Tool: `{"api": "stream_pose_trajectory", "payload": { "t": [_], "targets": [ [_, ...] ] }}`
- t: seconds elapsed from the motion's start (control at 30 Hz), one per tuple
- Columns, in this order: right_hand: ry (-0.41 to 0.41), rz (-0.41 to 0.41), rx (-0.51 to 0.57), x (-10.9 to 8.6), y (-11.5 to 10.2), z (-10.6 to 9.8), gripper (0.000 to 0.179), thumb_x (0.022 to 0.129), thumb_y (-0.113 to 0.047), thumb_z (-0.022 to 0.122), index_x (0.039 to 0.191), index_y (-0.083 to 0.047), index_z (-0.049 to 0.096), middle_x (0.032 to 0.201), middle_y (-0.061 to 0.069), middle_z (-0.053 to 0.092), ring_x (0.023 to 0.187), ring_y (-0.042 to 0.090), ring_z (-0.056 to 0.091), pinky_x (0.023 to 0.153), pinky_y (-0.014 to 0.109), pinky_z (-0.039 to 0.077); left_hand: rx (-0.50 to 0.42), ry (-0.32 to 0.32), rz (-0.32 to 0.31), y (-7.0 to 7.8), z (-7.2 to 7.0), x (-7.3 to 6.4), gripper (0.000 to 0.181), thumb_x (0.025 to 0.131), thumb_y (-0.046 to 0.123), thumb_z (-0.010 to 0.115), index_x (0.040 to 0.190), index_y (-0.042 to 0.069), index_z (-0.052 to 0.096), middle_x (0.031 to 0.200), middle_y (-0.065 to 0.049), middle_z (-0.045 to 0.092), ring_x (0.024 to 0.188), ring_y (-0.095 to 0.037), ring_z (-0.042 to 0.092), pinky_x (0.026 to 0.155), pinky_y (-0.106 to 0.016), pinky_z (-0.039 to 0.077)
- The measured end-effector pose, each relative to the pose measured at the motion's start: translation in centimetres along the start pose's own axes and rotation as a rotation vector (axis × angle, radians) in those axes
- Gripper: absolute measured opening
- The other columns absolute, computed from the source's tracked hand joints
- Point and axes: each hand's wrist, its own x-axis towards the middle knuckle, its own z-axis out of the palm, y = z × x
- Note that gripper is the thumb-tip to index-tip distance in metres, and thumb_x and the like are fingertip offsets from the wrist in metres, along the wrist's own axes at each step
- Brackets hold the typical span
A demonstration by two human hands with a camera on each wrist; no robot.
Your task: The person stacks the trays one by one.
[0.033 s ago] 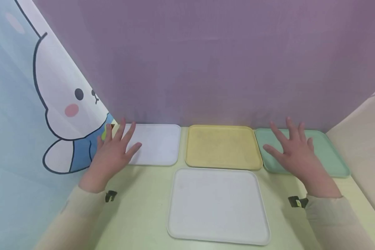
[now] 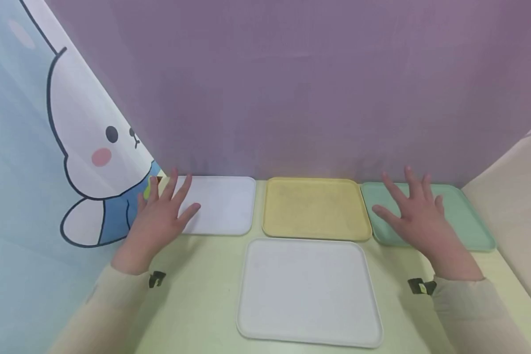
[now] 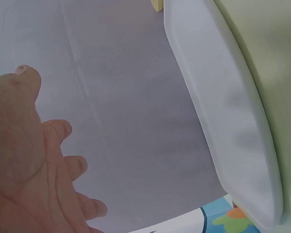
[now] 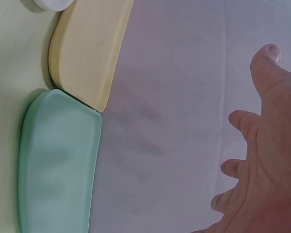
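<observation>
My left hand [image 2: 159, 219] hovers palm down with fingers spread, overlapping the left end of a white rectangular tray [image 2: 223, 206] in the head view. Over the near left part of a green tray [image 2: 462, 221], my right hand [image 2: 420, 221] is held the same way. Nothing is in either palm. The left wrist view has that hand [image 3: 24, 160] apart from the white tray [image 3: 228, 107]. A gap also separates the hand [image 4: 266, 165] from the green tray [image 4: 60, 160] in the right wrist view.
Between the white and green trays lies a yellow tray [image 2: 316, 209]. A larger pale grey tray [image 2: 309, 292] sits in front of it on the light green table [image 2: 194, 305]. Purple cloth [image 2: 292, 88] rises behind, and a blue curtain [image 2: 17, 172] with a cartoon animal hangs at left.
</observation>
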Motion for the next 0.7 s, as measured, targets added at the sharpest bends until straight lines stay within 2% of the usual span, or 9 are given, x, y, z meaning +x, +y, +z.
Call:
{"api": "stream_pose_trajectory", "payload": {
  "t": [0.23,0.47,0.6,0.7],
  "targets": [
    [0.006,0.005,-0.004,-0.4,-0.2,0.2,0.086,0.109,-0.061,0.057,0.177,-0.034,0.011,0.182,0.024,-0.013,0.159,0.063,-0.024,0.109,0.097,0.000,-0.015,0.006,0.000,-0.3,0.4,-0.3,0.080,0.112,0.071,0.032,0.177,0.034,0.003,0.185,-0.008,-0.011,0.163,-0.060,-0.015,0.115,-0.094,0.005],
    [0.004,0.011,0.042,-0.4,-0.8,0.2,0.086,0.111,-0.058,0.056,0.177,-0.030,0.010,0.181,0.026,-0.012,0.159,0.064,-0.023,0.112,0.095,-0.004,-0.022,0.011,-0.019,-0.2,-0.8,-0.9,0.081,0.110,0.074,0.029,0.176,0.036,0.003,0.184,-0.012,-0.011,0.163,-0.060,-0.016,0.116,-0.093,0.008],
    [0.026,-0.035,0.065,0.4,-1.5,0.1,0.083,0.112,-0.051,0.057,0.177,-0.023,0.015,0.179,0.034,0.000,0.160,0.069,-0.009,0.116,0.092,-0.002,-0.025,0.019,-0.019,-0.9,-1.0,-1.2,0.081,0.111,0.073,0.029,0.177,0.032,0.006,0.184,-0.016,-0.008,0.164,-0.060,-0.012,0.118,-0.091,0.011],
    [0.015,-0.054,0.102,1.3,-2.4,0.0,0.081,0.113,-0.050,0.057,0.177,-0.019,0.018,0.176,0.037,0.009,0.158,0.068,0.012,0.118,0.088,0.012,-0.060,0.036,-0.034,-1.8,-1.1,-1.5,0.081,0.113,0.069,0.031,0.177,0.025,0.010,0.183,-0.024,-0.002,0.164,-0.062,-0.004,0.119,-0.089,0.015]
  ]
}}
